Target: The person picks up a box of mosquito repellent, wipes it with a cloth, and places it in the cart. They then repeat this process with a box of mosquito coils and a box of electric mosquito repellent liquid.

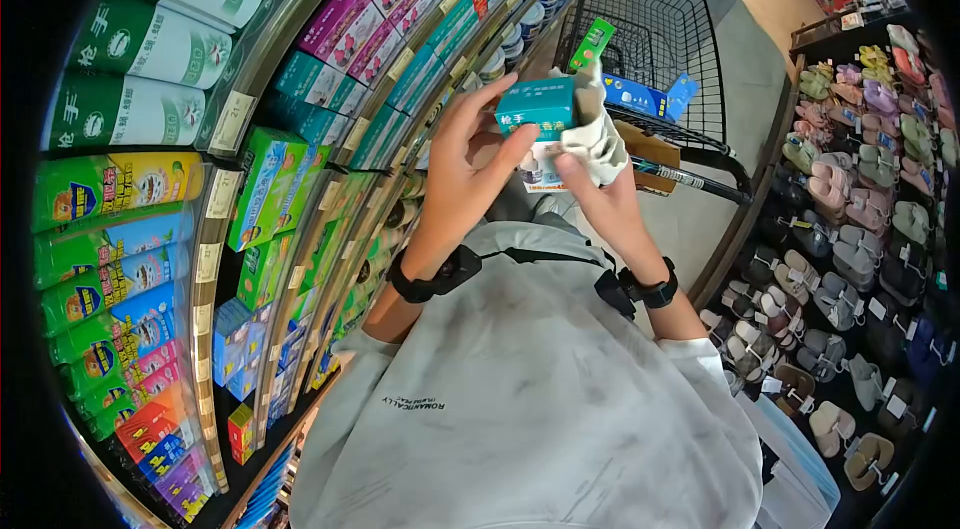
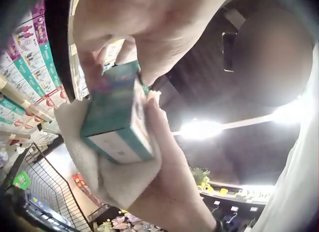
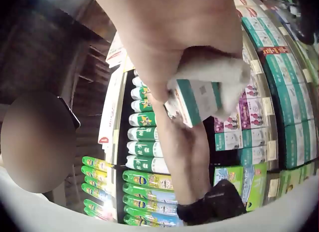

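Both hands come together around a small teal-and-white box (image 1: 537, 107) in front of the chest. My left hand (image 1: 470, 144) grips it from the left, thumb along its near side. A cream-white cloth (image 1: 600, 144) is bunched in my right hand (image 1: 605, 207) and lies against the box's right side. In the left wrist view the cloth (image 2: 119, 182) wraps under and behind the box (image 2: 112, 117). The right wrist view shows the box's white printed end (image 3: 202, 100) beside the cloth (image 3: 232, 80).
A black wire shopping cart (image 1: 650, 14) stands ahead, holding a green pack (image 1: 592, 44) and a blue pack (image 1: 640, 97). Shelves of boxes (image 1: 350, 24) and spray cans (image 1: 130, 119) line the left. A rack of slippers (image 1: 835, 199) fills the right side.
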Motion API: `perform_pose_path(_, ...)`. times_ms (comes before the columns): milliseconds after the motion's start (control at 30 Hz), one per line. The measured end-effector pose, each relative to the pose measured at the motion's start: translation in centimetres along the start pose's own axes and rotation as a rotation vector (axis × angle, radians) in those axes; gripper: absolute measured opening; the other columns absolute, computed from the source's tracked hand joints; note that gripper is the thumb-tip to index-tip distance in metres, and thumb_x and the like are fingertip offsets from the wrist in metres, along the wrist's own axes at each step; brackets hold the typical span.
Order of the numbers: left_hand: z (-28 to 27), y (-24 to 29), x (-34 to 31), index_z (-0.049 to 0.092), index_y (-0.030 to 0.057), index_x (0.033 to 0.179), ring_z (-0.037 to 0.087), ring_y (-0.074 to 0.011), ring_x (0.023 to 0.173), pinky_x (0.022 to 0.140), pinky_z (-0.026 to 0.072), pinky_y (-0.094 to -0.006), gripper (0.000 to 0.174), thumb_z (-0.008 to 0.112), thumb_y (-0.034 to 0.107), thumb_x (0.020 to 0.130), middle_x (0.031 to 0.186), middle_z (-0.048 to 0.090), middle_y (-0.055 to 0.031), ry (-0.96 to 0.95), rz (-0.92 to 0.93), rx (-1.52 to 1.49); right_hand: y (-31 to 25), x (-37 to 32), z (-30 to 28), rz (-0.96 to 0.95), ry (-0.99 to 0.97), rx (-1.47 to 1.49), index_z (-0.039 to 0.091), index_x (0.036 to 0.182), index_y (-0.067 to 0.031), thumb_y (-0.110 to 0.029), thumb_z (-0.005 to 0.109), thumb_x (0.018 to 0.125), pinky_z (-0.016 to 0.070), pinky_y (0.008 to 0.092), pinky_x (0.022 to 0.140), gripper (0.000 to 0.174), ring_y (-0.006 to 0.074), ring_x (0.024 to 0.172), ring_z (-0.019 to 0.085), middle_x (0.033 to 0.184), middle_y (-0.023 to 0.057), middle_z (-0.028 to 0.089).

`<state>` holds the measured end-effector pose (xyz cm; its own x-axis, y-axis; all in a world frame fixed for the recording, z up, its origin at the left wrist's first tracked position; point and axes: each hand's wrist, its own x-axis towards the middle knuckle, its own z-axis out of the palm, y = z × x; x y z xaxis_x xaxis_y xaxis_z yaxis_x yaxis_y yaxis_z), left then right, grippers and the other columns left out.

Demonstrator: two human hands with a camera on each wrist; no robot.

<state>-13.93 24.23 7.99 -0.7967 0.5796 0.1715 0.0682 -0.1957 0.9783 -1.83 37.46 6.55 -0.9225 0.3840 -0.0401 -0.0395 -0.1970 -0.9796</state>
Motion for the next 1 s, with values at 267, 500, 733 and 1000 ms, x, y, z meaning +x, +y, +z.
perform_pose_path(267, -1.4, 0.6, -0.1, 0.053, 0.0007, 0.142, 0.059, -0.0141, 0.114, 0.096, 0.0484, -0.0281, 0.050, 0.069, 0.011, 0.096, 0.129, 0.058, -0.0117, -0.253, -0.162, -0.225, 1.0, -1.2, -0.9, 0.246, -0.096, 0.273, 0.037, 0.152, -0.0061, -0.037, 0.059, 0.103, 0.0399, 0.0317, 0.108, 0.063, 0.0156, 0.131, 0.049, 0.144, 0.0039, 0.051)
perform_pose_path(500, 0.2, -0.7, -0.6, 0.050, 0.0014, 0.144, 0.056, -0.0172, 0.122, 0.104, 0.0452, -0.0305, 0.057, 0.073, 0.011, 0.093, 0.133, 0.058, -0.0122, -0.196, -0.018, -0.042, 0.2, 0.5, 0.2, -0.144, -0.050, -0.236, 0.033, 0.151, 0.0019, -0.011, 0.078, 0.087, 0.0405, 0.0334, 0.108, 0.079, 0.0182, 0.129, 0.050, 0.142, 0.0124, 0.051)
perform_pose_path(733, -1.7, -0.2, -0.6, 0.051, 0.0007, 0.144, 0.057, -0.0175, 0.123, 0.106, 0.0444, -0.0322, 0.059, 0.074, 0.020, 0.093, 0.140, 0.057, -0.0107, -0.292, -0.107, -0.326, -0.8, -0.8, -0.3, 0.187, -0.091, 0.057, 0.041, 0.147, -0.0023, -0.022, 0.073, 0.094, 0.0441, 0.0320, 0.105, 0.065, 0.0133, 0.125, 0.053, 0.138, 0.0041, 0.054)
perform_pose_path(1000, -0.1, 1.2, -0.8, 0.035, 0.0021, 0.153, 0.053, -0.0199, 0.128, 0.107, 0.0429, -0.0350, 0.072, 0.072, 0.023, 0.095, 0.143, 0.053, -0.0144, -0.155, -0.137, -0.236, -0.3, -0.5, -0.8, 0.144, 0.022, 0.129, 0.053, 0.135, -0.0034, -0.021, 0.077, 0.091, 0.0485, 0.0283, 0.094, 0.053, 0.0090, 0.109, 0.058, 0.120, 0.0006, 0.064)
